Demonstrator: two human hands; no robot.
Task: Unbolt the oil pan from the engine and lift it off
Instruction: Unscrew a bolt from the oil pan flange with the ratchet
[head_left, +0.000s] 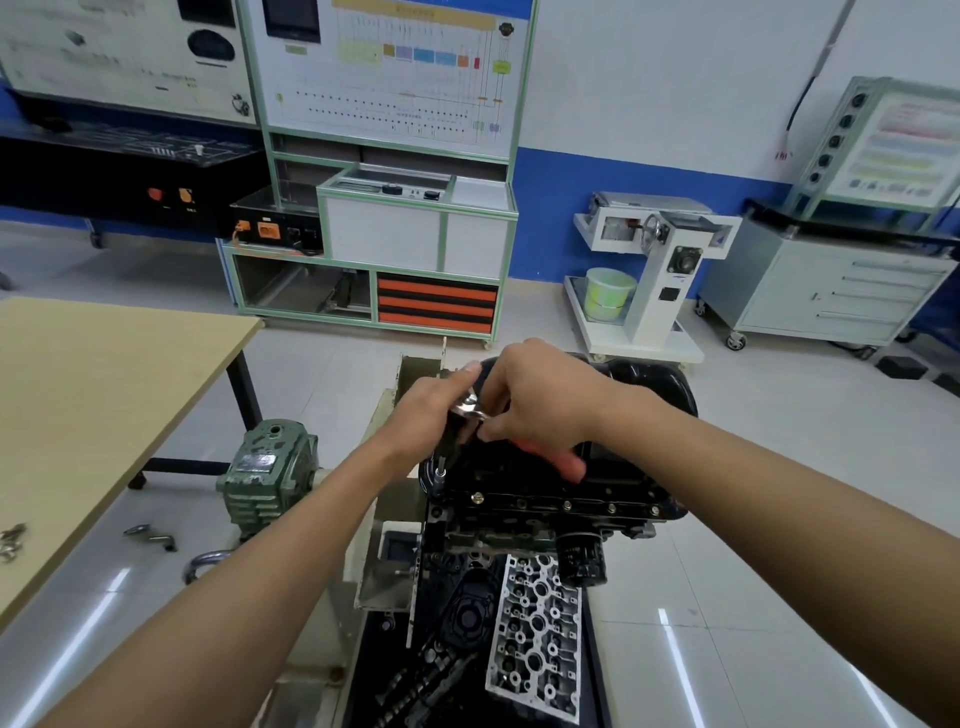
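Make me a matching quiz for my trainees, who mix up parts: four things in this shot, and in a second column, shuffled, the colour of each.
Things:
1 oil pan
2 ratchet handle
3 gearbox
4 cylinder head

Colours:
A green
B silvery white
C black
D orange-red

Pairs: 1-C; 2-D; 3-A; 4-B

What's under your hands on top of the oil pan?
A ratchet. Its chrome head shows between the left hand and right hand, its red handle pokes out below, and its extension reaches down to the oil pan edge. The hands cover the pan surface beneath.
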